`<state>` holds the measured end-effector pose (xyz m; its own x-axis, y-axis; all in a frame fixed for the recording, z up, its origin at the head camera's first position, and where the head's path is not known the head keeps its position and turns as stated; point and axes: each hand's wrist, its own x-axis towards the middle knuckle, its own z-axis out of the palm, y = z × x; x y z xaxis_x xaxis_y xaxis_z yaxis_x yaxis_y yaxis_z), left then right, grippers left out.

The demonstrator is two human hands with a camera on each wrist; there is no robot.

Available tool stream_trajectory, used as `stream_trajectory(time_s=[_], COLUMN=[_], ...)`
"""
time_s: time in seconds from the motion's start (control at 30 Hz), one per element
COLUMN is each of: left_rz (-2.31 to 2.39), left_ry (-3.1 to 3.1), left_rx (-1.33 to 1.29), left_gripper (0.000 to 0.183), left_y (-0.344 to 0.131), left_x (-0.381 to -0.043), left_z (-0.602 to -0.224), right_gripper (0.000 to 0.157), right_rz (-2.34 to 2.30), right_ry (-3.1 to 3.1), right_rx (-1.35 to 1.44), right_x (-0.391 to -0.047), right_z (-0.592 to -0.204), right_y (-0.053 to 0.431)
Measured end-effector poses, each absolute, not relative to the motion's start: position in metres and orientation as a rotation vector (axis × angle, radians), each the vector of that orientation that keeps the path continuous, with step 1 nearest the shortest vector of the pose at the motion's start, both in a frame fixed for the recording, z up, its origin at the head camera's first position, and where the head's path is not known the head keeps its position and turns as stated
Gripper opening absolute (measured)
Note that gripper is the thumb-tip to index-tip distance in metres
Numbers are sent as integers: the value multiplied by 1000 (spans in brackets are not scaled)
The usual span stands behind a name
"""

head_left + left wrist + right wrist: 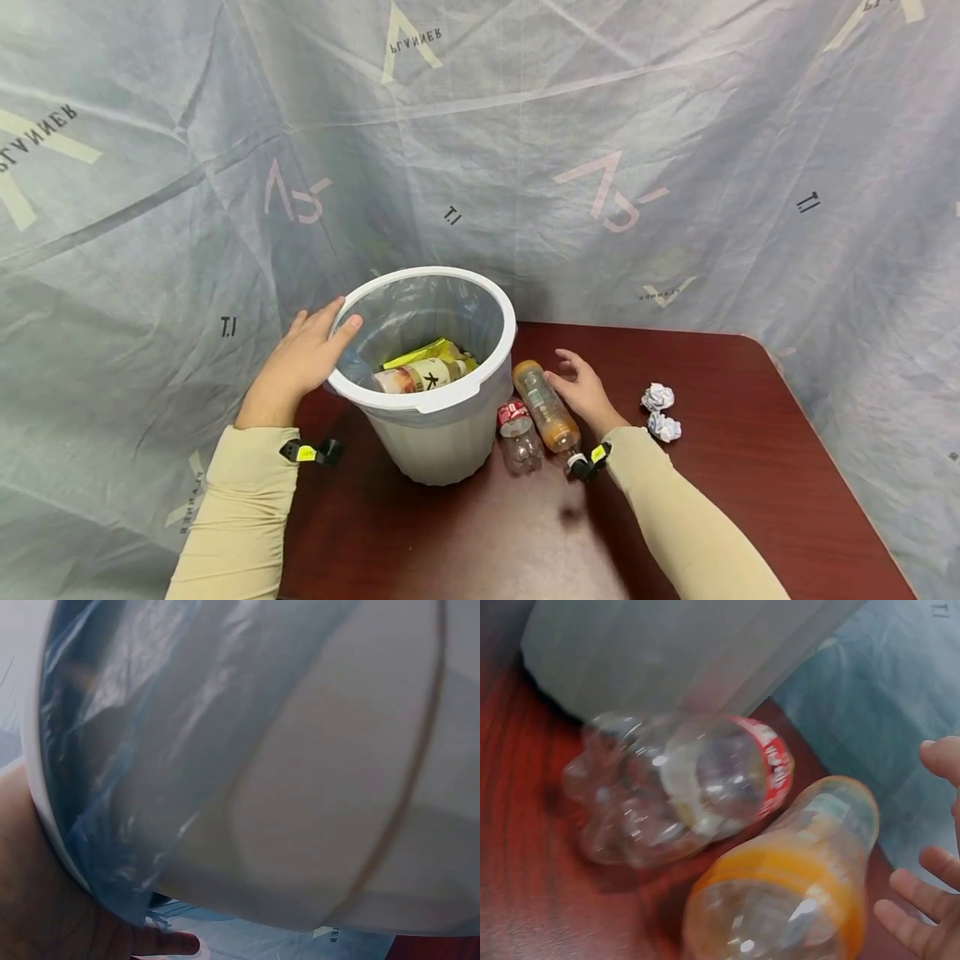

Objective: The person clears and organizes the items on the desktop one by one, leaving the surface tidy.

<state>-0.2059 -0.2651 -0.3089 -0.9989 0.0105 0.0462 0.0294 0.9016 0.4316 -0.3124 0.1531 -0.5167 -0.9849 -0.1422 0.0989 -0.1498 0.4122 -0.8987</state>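
My left hand [300, 354] rests against the left side of the white rim of a bin [442, 442], fingers extended and thumb over the edge. A translucent bag [172, 742] lines the bin. Inside lie a labelled bottle [423, 375] and a yellow wrapper [420, 352]. To the right of the bin my right hand [588, 396] hovers with spread fingers, beside a clear plastic bottle with orange bands [547, 408]. In the right wrist view a gap shows between its fingertips [904, 885] and that bottle. A clear bottle with a red label [675, 787] lies between it and the bin.
Two crumpled paper balls [657, 397] lie right of my right hand. The dark red table [750, 467] ends at a rounded far right corner. Grey printed sheeting [600, 125] hangs behind and on both sides.
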Motion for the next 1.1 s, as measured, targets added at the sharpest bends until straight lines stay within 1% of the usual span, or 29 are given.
stream_trajectory(time_s=[0.27, 0.4, 0.63, 0.73, 0.9, 1.1], left_rz=[-681, -676, -677, -675, -668, -666], left_ry=[-3014, -3015, -3025, -3024, -3021, -3029], left_rx=[-40, -36, -11, -12, -20, -26], left_gripper=[86, 87, 87, 87, 86, 85], left_y=[-263, -264, -264, -264, -264, -263], left_x=[-208, -208, -207, -207, -207, -206], left_z=[-307, -308, -308, -308, -307, -306], right_gripper=[66, 66, 56, 54, 54, 55], right_rz=[1649, 1656, 1734, 1817, 1933, 2010], right_ry=[-2719, -2753, -2746, -2697, -2616, -2585], right_rx=[237, 267, 240, 217, 217, 205], right_x=[-305, -302, -301, -303, -307, -316], right_z=[-535, -542, -547, -547, -539, -514], right_y=[154, 154, 154, 156, 158, 161])
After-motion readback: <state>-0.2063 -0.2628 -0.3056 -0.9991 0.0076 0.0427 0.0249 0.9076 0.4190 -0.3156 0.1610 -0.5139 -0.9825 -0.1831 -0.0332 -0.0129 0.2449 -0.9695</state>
